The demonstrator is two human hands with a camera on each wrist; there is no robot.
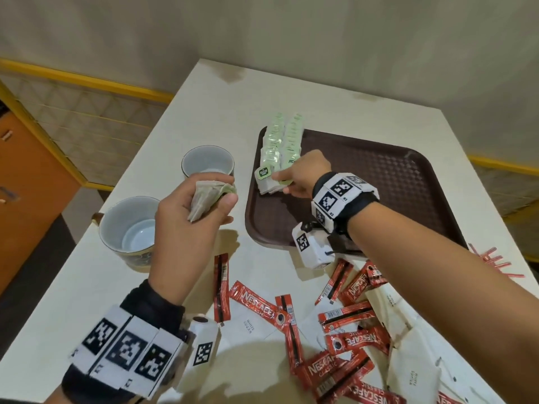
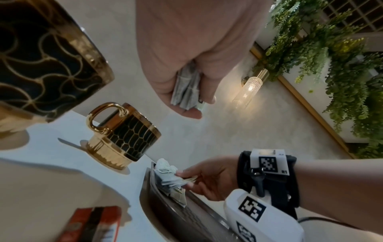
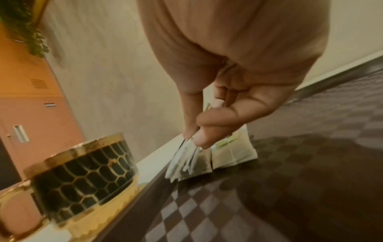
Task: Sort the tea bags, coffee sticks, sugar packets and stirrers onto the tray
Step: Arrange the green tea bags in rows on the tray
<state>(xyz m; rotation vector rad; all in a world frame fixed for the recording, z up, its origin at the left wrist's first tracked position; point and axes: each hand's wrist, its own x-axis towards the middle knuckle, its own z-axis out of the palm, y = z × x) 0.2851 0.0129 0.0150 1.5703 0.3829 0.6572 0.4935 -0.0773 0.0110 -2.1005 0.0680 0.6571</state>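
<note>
A dark brown tray [image 1: 393,182] lies on the white table [image 1: 262,91]. Along its left edge run two rows of pale green tea bags [image 1: 281,144]. My right hand [image 1: 297,177] reaches into the tray's left side and pinches the nearest tea bags [image 3: 190,161] between thumb and fingers. My left hand [image 1: 204,199] hovers left of the tray, above the table, gripping a small bunch of tea bags [image 2: 186,91]. Red coffee sticks [image 1: 347,339] and white sugar packets [image 1: 408,371] lie scattered at the table's front. Thin red stirrers [image 1: 495,260] lie at the right edge.
Two black-and-gold cups stand left of the tray: a nearer one [image 1: 128,228] and a farther one [image 1: 207,163]. An orange cabinet [image 1: 26,182] stands beyond the table's left edge. A wall lamp [image 2: 248,88] and hanging plants [image 2: 342,73] show in the left wrist view.
</note>
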